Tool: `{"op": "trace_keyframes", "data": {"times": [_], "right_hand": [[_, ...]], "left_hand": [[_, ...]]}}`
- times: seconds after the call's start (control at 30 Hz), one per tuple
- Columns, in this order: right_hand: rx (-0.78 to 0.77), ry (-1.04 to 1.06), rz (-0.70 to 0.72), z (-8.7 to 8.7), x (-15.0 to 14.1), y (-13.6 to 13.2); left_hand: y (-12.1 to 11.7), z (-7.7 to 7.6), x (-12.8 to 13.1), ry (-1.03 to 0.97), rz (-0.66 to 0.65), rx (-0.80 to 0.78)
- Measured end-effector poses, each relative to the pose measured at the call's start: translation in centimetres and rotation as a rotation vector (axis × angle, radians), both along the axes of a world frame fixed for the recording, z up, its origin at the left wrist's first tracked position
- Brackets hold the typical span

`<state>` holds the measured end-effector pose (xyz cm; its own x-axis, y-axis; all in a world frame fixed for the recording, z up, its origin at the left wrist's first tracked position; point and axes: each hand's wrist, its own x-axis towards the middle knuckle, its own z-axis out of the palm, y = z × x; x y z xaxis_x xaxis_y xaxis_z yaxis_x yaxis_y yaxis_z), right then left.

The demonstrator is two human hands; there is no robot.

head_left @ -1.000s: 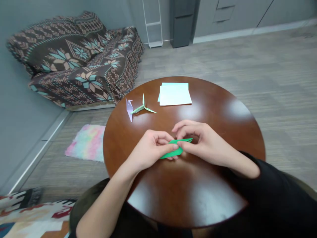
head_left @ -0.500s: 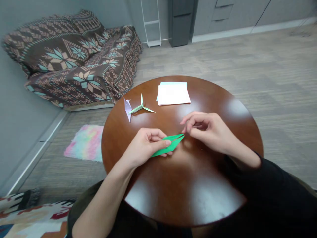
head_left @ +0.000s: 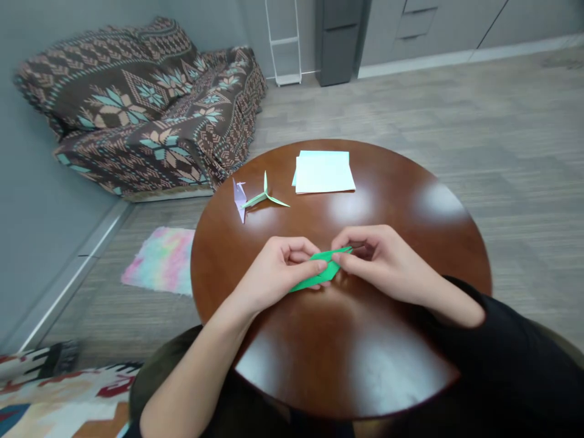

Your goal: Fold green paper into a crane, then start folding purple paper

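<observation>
A narrow piece of folded green origami paper [head_left: 318,275] lies between my hands above the round wooden table [head_left: 255,255]. My left hand [head_left: 278,271] pinches its lower end between thumb and fingers. My right hand [head_left: 381,261] grips the pointed upper end with thumb and forefinger. Farther up the table sit a pale green paper crane [head_left: 263,198] and a lilac paper crane [head_left: 239,199], both out of reach of my fingers. A stack of white and pale blue paper sheets [head_left: 323,173] lies at the far side.
A brown patterned blanket [head_left: 146,112] is heaped on a low seat by the wall. A pastel fluffy mat [head_left: 162,261] lies on the floor left of the table. A patterned rug [head_left: 59,395] shows at lower left, and grey cabinets stand at the back.
My right hand has come back from lifting away and again pinches the green paper's upper end. The left hand still holds it, and the view has shifted slightly.
</observation>
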<state>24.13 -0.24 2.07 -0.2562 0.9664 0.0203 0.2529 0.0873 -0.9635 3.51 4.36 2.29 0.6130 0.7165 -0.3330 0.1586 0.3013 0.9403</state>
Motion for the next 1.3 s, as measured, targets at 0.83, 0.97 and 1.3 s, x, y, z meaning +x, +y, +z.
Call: {"op": "trace_keyframes", "data": {"times": [0.83,0.97,1.3], "right_hand": [[-0.015,-0.024,-0.040,0.1,0.4,-0.1],[0.003,-0.036,-0.100,0.1,0.3,0.0],[0.009,-0.122,-0.004,-0.3,-0.1,-0.1]], "left_hand": [[-0.2,0.3,0.1,-0.024,-0.121,0.045],[0.0,0.0,-0.1,-0.014,-0.047,0.051],[-0.3,-0.4,0.2,0.004,-0.039,0.070]]}}
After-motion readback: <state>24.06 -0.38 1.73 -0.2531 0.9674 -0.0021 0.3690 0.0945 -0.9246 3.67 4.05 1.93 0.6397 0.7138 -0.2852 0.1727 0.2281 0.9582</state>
